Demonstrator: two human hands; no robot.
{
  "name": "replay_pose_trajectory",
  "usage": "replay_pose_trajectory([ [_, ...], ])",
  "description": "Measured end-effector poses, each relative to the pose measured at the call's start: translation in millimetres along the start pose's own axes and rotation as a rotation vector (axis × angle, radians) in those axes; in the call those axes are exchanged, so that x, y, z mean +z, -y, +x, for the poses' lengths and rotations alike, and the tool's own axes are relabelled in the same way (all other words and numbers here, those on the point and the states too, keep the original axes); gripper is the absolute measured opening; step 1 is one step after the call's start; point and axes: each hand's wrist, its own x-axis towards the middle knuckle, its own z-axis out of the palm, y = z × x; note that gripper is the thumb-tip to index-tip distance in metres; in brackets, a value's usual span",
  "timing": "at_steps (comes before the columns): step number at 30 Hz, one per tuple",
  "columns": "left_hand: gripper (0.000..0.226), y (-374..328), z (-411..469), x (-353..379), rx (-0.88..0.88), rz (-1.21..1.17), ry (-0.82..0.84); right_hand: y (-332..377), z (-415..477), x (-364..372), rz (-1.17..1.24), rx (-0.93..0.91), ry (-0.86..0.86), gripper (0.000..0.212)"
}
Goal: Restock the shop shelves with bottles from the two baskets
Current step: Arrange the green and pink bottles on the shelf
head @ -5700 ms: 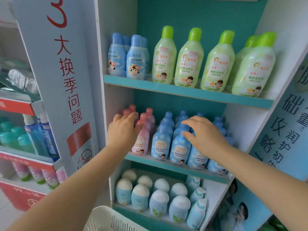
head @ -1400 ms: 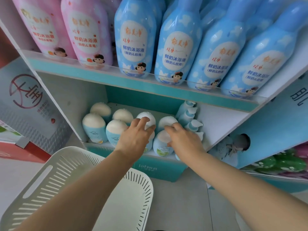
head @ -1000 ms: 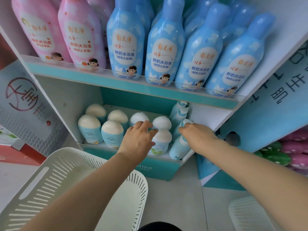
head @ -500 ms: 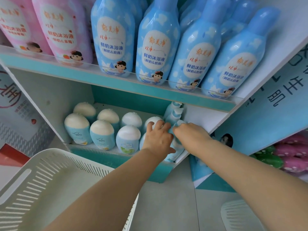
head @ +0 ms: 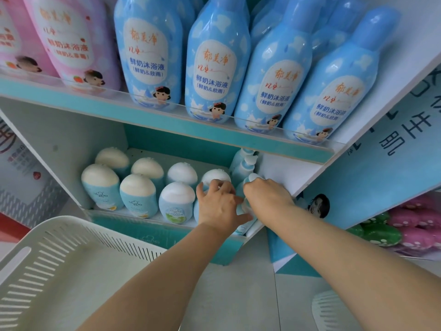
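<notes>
The bottom shelf (head: 133, 223) holds rows of egg-shaped pale-blue bottles with white caps (head: 176, 199) and, at its right end, a line of slim pale-blue pump bottles (head: 244, 163). My left hand (head: 218, 206) curls over the front white-capped bottle at the right end of its row, hiding most of it. Right beside it, my right hand (head: 267, 194) grips the top of the front pump bottle (head: 241, 229) against the shelf's right wall. A white slotted basket (head: 59, 259) stands at lower left; its visible part is empty.
The shelf above carries tall blue bottles (head: 214, 68) and pink ones (head: 71, 44) behind a clear lip. A second white basket's rim (head: 334, 311) shows at lower right. Green and pink bottles (head: 405, 232) lie low on the right, and grey floor runs below.
Both hands have worked rightwards along the bottom shelf, from the middle white-capped bottles to its right end. The view has dropped from the upper shelves and closed in.
</notes>
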Motion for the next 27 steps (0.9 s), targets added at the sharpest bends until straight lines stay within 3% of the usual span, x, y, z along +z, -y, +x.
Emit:
replay_pose_trajectory([
  [24, 0.048, 0.2, 3.2, 5.6, -0.011, 0.044, -0.002, -2.2, 3.3, -4.0, -0.012, -0.038, 0.026, 0.034],
  [27, 0.047, 3.5, 1.0, 3.1, 0.024, 0.069, 0.015, -2.3, 1.6, -5.5, 0.001, -0.041, 0.024, 0.026],
])
